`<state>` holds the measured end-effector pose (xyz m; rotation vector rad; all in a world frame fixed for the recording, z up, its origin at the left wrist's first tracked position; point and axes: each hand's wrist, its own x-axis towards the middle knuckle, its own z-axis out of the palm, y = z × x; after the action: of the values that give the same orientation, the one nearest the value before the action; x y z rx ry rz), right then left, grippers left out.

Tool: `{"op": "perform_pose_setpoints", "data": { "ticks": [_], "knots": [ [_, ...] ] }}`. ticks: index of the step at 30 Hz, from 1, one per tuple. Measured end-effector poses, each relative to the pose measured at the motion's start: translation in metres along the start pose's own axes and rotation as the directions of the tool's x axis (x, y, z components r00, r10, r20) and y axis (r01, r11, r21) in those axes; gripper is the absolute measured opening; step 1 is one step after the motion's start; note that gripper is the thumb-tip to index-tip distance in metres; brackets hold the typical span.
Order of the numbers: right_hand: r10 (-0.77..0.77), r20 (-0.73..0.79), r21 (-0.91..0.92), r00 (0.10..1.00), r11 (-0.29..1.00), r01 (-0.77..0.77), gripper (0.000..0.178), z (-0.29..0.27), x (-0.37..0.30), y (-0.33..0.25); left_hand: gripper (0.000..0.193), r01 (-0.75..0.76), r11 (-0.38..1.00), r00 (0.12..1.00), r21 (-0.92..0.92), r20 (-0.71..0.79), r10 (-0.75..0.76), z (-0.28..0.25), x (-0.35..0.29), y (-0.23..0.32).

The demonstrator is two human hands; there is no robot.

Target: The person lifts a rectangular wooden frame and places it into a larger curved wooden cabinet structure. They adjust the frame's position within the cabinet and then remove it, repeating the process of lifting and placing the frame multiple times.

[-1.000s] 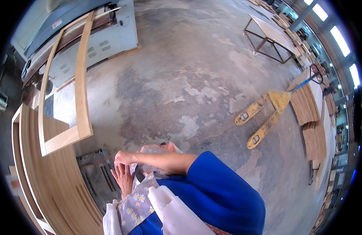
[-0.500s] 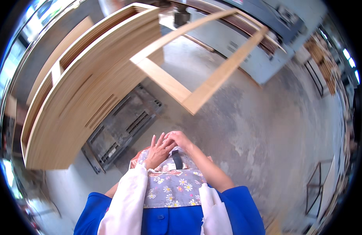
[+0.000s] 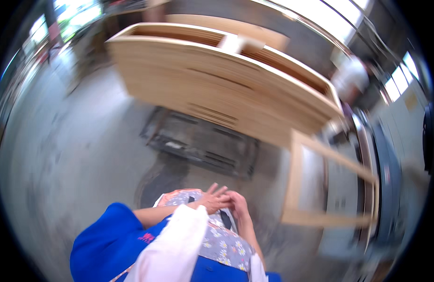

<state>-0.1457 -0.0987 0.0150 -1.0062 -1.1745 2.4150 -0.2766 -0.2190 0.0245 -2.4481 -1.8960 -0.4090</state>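
Note:
My left hand (image 3: 212,200) is in front of my waist, its fingers stretched out and somewhat apart. Curled over the ends of those fingers is my right hand (image 3: 238,203); the motion blur softens the detail. Just below both hands is a grey flowered apron (image 3: 222,244) with a dark strap (image 3: 225,219). A pale wooden frame (image 3: 292,181) juts out from the grey machine (image 3: 390,171) on the right, apart from my hands. Ahead of me rises a tall stack of similar wooden frames (image 3: 212,84).
Under the stack lies a dark metal pallet (image 3: 203,143) on the concrete floor (image 3: 85,155). A person in a white top (image 3: 351,77) stands beyond the stack at the far right. A flat board (image 3: 226,23) leans behind the stack.
My view has swung left, so the stack now lies across the top and the jutting frame and machine sit at the right. My hands remain together at my waist.

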Motion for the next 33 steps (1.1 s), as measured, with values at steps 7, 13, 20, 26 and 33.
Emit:
{"op": "perform_pose_setpoints", "data": {
  "ticks": [7, 13, 20, 26, 33],
  "knots": [
    [0.239, 0.089, -0.179, 0.967, 0.959, -0.221, 0.024, 0.063, 0.006, 0.019, 0.05, 0.254, 0.959, 0.956, -0.125, -0.122, -0.268, 0.015, -0.077, 0.005],
    [0.359, 0.266, -0.38, 0.895, 0.892, -0.245, 0.029, 0.105, 0.02, 0.036, 0.061, 0.463, 0.869, 0.882, -0.173, -0.007, -0.472, -0.012, -0.125, 0.017],
    [0.433, 0.3, -0.4, 0.85, 0.866, -0.3, 0.033, 0.145, 0.006, 0.081, 0.068, 0.65, 0.755, 0.76, -0.093, 0.117, -0.64, -0.01, -0.179, 0.038],
    [0.469, 0.246, -0.574, 0.848, 0.776, -0.262, 0.033, 0.152, -0.022, 0.07, 0.056, 0.677, 0.704, 0.736, -0.215, 0.196, -0.648, -0.041, -0.181, 0.062],
    [0.566, 0.394, -0.529, 0.725, 0.784, -0.325, 0.03, 0.139, -0.042, 0.064, 0.057, 0.405, 0.654, 0.736, -0.638, -0.197, -0.648, 0.054, -0.168, 0.077]
  ]
}}
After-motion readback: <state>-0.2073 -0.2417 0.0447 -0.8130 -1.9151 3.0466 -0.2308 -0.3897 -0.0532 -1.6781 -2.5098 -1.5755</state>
